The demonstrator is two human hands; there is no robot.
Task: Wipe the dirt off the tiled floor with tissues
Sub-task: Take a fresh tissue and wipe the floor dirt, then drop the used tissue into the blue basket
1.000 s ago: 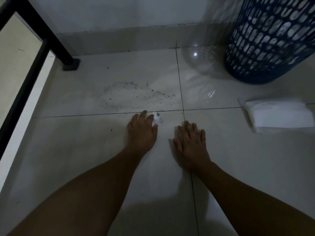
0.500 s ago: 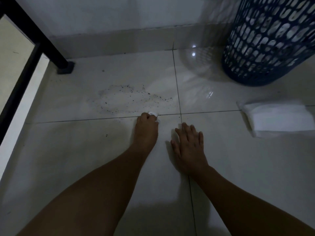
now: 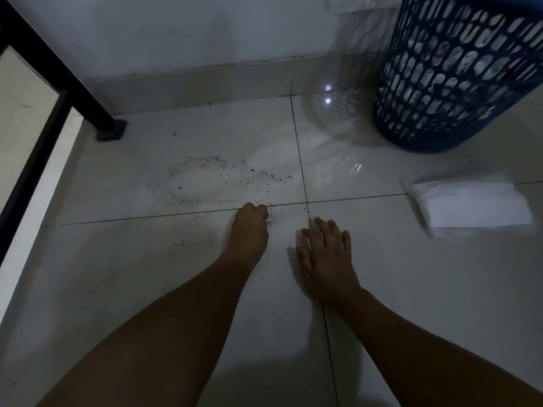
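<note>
Left hand curled round small tissue wad just below dirt patch; right hand flat, fingers spread, on tiled floor

Dirt lies on the floor, just beyond the left hand, which grips a tissue at the tile joint. Right hand lies flat on the floor, just right of it. Tissue stack is further right. Basket stands far right, near the wall. Frame leg is at far left.
</note>
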